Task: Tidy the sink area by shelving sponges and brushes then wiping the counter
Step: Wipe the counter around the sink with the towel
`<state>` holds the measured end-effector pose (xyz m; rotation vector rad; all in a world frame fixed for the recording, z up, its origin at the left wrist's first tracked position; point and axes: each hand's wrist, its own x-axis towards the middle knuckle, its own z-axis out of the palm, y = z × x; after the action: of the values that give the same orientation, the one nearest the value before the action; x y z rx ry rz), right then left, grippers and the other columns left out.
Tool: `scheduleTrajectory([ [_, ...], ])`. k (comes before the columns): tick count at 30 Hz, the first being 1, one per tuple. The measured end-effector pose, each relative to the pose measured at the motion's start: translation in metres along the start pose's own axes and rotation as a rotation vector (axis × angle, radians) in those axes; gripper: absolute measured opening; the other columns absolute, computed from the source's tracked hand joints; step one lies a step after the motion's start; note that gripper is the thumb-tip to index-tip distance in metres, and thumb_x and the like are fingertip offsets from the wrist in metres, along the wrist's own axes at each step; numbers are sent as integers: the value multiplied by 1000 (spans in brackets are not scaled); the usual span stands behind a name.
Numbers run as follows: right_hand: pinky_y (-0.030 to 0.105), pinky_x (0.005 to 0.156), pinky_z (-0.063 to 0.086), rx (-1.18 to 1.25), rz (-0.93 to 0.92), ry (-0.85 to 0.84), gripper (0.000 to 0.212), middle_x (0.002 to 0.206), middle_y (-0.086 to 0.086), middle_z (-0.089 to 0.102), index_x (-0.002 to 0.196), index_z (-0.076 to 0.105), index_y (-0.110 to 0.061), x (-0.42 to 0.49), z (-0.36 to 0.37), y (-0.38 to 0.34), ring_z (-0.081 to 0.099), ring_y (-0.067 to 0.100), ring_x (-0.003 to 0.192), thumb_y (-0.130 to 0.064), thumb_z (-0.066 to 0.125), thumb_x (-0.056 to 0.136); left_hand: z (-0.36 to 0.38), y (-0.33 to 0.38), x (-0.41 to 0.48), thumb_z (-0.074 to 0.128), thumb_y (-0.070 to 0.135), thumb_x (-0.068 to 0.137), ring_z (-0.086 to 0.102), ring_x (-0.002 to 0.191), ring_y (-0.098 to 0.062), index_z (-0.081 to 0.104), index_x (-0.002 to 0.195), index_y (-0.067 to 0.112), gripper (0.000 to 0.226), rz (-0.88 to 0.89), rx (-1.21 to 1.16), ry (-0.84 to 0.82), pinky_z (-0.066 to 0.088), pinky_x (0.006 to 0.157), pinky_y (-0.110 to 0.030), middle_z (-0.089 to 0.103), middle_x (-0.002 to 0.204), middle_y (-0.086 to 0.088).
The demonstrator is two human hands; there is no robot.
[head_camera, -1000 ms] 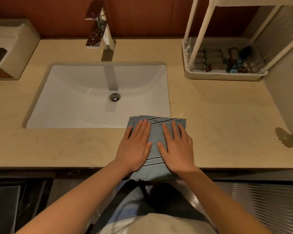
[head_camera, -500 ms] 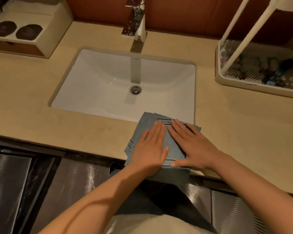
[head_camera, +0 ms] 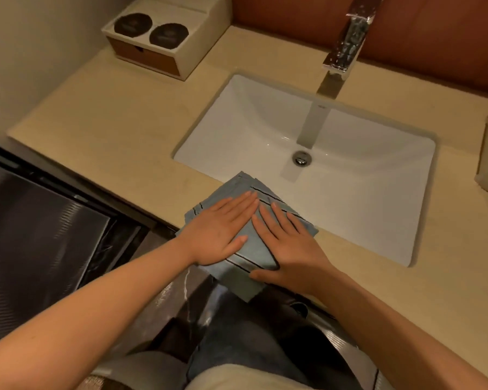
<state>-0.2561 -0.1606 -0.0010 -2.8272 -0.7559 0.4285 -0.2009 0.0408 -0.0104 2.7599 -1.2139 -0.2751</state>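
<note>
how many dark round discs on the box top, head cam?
2. They sit side by side on top of the white box at the counter's far left: the left disc and the right disc. Any inside the box would be hidden.

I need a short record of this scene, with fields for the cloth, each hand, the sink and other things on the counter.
cloth: blue-grey, folded, on the front edge of the counter before the sink; one corner hangs over the edge
left hand: flat on the cloth, fingers straight
right hand: flat on the cloth, fingers straight
sink: white, faucet behind it
box: back left of counter, two dark discs on top
</note>
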Motion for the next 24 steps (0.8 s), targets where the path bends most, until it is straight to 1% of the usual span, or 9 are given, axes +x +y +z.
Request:
scheduleTrajectory([
  [2, 38, 117, -4, 14, -38, 10, 97, 157, 6, -3, 150, 4, -17, 16, -1, -10, -9, 26, 144, -75, 33, 78, -3, -21, -10, 10, 50, 95, 1, 143, -14, -2, 146, 11, 65, 5, 14, -6, -6, 115, -24, -1, 154, -4],
  [5, 43, 117, 10, -7, -41, 11, 90, 156, 12, 14, 148, 19, -17, 41, 0, -28, 9, 32, 144, -72, 33, 78, -5, -53, -22, 9, 50, 96, 0, 143, -12, 0, 146, 9, 66, 3, 9, -26, -2, 115, -27, 3, 155, -5],
  [8, 50, 108, 23, -60, -60, 28, 86, 149, 16, 33, 143, 34, -21, 66, -1, -46, 28, 36, 138, -72, 39, 74, -9, -82, -34, 8, 51, 95, 3, 143, -12, 2, 146, 9, 66, -15, -8, -38, 1, 115, -29, 4, 155, -4],
  [10, 51, 106, 26, -60, -66, 34, 85, 147, 15, 38, 141, 39, -25, 80, -3, -56, 33, 35, 136, -73, 45, 70, -11, -99, -41, 7, 52, 95, 5, 143, -13, 2, 146, 9, 67, -17, -9, -42, 2, 115, -30, 6, 155, -4],
  [12, 49, 105, 24, -69, -57, 32, 80, 146, 13, 39, 140, 39, -27, 92, -6, -64, 34, 34, 136, -71, 40, 73, -13, -114, -44, 7, 52, 95, 6, 143, -14, 3, 147, 10, 66, -11, -13, -46, 3, 115, -31, 7, 155, -5],
  [13, 48, 106, 21, -65, -58, 34, 77, 148, 12, 35, 141, 37, -28, 99, -7, -67, 30, 33, 137, -70, 36, 76, -14, -121, -46, 7, 52, 95, 5, 143, -13, 3, 147, 12, 66, -9, -10, -47, 4, 115, -31, 8, 155, -5],
  [18, 42, 108, -12, 23, -151, 55, 68, 158, 8, 0, 147, 12, -32, 134, -12, -77, -14, 28, 140, -60, 27, 88, -17, -154, -55, 1, 59, 92, -5, 144, -9, 0, 148, 18, 70, -35, -3, -30, 0, 116, -29, 2, 156, -2],
  [21, 39, 104, -22, 25, -187, 41, 66, 158, 8, -8, 148, 4, -32, 156, -15, -85, -21, 28, 140, -58, 26, 91, -18, -175, -61, 0, 61, 90, -1, 144, -10, -14, 145, 26, 67, -73, 13, -9, -2, 116, -27, -2, 155, 1],
  [24, 37, 104, -23, 17, -208, 21, 67, 157, 8, -14, 147, -2, -30, 178, -18, -93, -24, 28, 140, -58, 24, 92, -19, -195, -68, 10, 55, 93, -3, 143, -7, -24, 142, 33, 63, -95, 30, 11, -4, 115, -25, -7, 154, 4],
])
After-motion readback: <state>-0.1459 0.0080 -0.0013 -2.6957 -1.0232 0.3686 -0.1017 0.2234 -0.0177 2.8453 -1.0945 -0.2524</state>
